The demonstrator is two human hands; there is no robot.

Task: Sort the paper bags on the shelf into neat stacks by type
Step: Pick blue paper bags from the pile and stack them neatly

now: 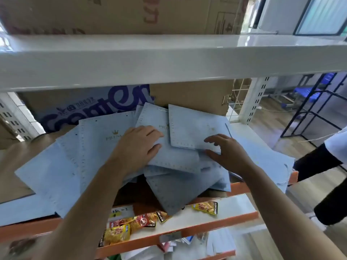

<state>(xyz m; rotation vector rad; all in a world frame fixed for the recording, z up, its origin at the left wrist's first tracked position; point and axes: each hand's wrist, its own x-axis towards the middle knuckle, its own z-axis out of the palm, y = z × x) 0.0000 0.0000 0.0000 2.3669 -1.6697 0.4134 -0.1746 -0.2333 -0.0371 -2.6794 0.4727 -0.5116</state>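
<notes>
both forearms run up from the bottom edge toward the middle shelf [242, 186], where light blue paper bags [90, 147] lie fanned and overlapping, some hanging past the orange front rail.

left hand [137, 145]: palm down, fingers together and flat, pressing on a mid-pile bag [174, 156]. no pinch; it works as a hold-down.

right hand [225, 149]: grip spread, fingers curled and apart, thumb low, at the near edge of the top bag [197, 128]. fingertips seem to touch that edge, but i cannot tell whether anything is clamped.

key relation: top bag lies just beyond and slightly left of the right hand, its long axis running left-right with a slight tilt, its near edge facing the fingers. right hand is the nearer one; left hand sits beside the bag's left corner.

judgement: next move is likely a pull or lift of the top bag by the right hand while the left pins the pile (all visible bags look like one type).

snack packets [131, 224] lie on the shelf below.
</notes>
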